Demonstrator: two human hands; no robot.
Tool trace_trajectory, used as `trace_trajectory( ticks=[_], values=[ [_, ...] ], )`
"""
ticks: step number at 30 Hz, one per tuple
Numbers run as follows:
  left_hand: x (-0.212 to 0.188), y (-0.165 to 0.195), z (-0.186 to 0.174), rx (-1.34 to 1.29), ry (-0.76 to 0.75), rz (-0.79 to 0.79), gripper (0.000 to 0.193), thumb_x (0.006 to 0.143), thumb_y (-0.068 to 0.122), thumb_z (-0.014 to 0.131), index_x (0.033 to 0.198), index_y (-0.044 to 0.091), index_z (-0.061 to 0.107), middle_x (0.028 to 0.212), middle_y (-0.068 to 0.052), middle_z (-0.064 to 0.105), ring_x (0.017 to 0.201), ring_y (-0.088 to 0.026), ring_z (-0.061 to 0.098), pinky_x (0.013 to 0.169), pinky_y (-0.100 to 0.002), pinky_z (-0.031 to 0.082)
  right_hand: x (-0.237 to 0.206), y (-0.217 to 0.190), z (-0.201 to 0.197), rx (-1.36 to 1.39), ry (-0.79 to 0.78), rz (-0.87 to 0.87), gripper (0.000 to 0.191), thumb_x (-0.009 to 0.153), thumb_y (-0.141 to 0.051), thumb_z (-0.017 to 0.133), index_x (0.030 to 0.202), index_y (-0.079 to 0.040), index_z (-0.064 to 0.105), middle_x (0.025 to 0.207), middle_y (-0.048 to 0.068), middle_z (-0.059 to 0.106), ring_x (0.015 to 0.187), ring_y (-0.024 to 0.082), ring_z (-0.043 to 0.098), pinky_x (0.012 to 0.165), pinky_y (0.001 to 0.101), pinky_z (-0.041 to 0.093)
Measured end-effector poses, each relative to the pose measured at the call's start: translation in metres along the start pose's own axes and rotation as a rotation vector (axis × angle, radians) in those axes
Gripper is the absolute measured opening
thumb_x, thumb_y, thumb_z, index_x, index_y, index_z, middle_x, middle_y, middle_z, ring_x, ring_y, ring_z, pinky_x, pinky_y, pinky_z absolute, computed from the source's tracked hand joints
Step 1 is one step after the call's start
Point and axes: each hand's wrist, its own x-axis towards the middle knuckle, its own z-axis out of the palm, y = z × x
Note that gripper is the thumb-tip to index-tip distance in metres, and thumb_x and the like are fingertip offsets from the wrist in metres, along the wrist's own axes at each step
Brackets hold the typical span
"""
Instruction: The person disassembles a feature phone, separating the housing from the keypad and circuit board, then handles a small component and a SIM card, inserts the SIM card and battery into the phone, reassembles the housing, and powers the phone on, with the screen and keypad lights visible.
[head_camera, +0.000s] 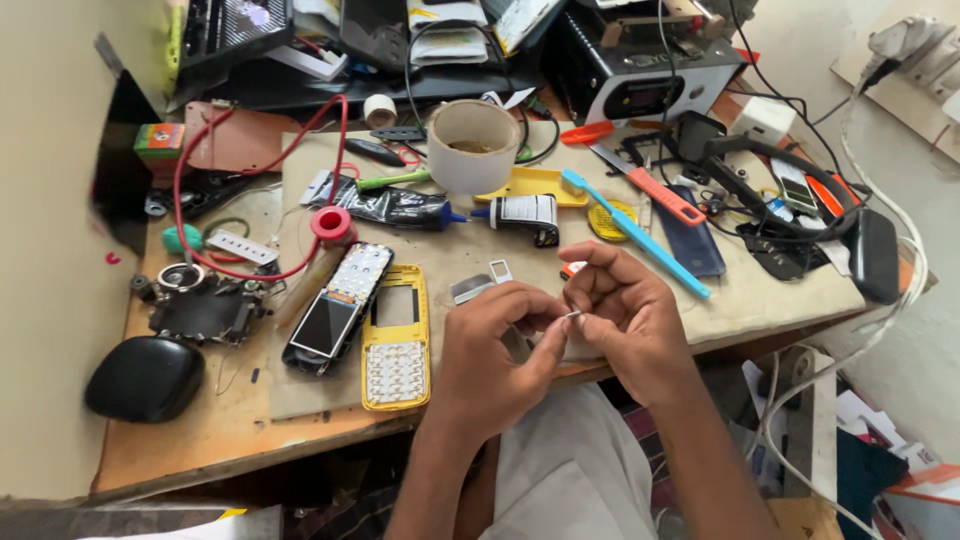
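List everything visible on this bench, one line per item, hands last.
Small metal part: one, silver, pinched between both hands.
Yellow phone housing: one, left of hands.
Phone board: one, black and white, beside housing.
Toothbrush: one, blue, right of centre.
Tape roll: one, beige, mat's far edge.
Glue tube: one, black, near tape.
Red wire: one, looped, left.
Black case: one, near-left corner.
Left hand: one, bare.
Right hand: one, bare.

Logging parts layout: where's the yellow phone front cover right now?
Head view, left of centre: the yellow phone cover lies flat on the mat, beside the opened phone body, just left of the left hand.
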Motion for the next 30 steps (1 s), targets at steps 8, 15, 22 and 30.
trace_trajectory(
  ticks=[8, 15, 22, 30],
  values=[
    [0.000, 0.000, 0.001, 0.051, 0.133, -0.096, 0.006, 0.087, 0.004, 0.075, 0.092, 0.001, 0.074, 0.083, -0.006, 0.073, 0.068, -0.014, 0.068, 0.064, -0.026, 0.054, -0.002, 0.001, 0.001, 0.066, 0.132, 0.059, 0.015, 0.091, 0.006, 0.066, 0.106, 0.007, 0.067, 0.096, 0.009, 0.068, 0.085, 0.012, 0.064, 0.077, 0.0276, 0.056],
    [0.000, -0.002, 0.001, 0.049, 0.096, -0.073, 0.006, 0.089, 0.003, 0.073, 0.093, -0.001, 0.072, 0.086, -0.007, 0.073, 0.072, -0.013, 0.069, 0.066, -0.027, 0.055, -0.003, 0.003, 0.000, -0.052, 0.095, 0.072, 0.004, 0.094, 0.003, 0.069, 0.097, 0.006, 0.069, 0.091, 0.007, 0.067, 0.078, 0.010, 0.061, 0.071, 0.0246, 0.053],
    [0.002, -0.006, -0.001, -0.030, 0.008, -0.169, 0.007, 0.091, 0.004, 0.073, 0.093, -0.003, 0.072, 0.085, -0.008, 0.073, 0.071, -0.012, 0.067, 0.063, -0.027, 0.054, -0.005, 0.002, 0.000, -0.044, 0.076, 0.044, 0.002, 0.094, 0.002, 0.070, 0.095, 0.003, 0.068, 0.093, 0.003, 0.066, 0.082, 0.006, 0.058, 0.073, 0.0200, 0.048],
    [0.003, -0.006, 0.002, 0.019, 0.070, -0.171, 0.006, 0.089, 0.004, 0.074, 0.089, -0.002, 0.072, 0.081, -0.007, 0.072, 0.068, -0.011, 0.070, 0.061, -0.025, 0.056, -0.009, 0.008, 0.016, -0.208, 0.271, 0.027, 0.007, 0.091, 0.003, 0.074, 0.096, 0.002, 0.069, 0.091, 0.002, 0.068, 0.082, 0.005, 0.061, 0.072, 0.0196, 0.049]
  ],
)
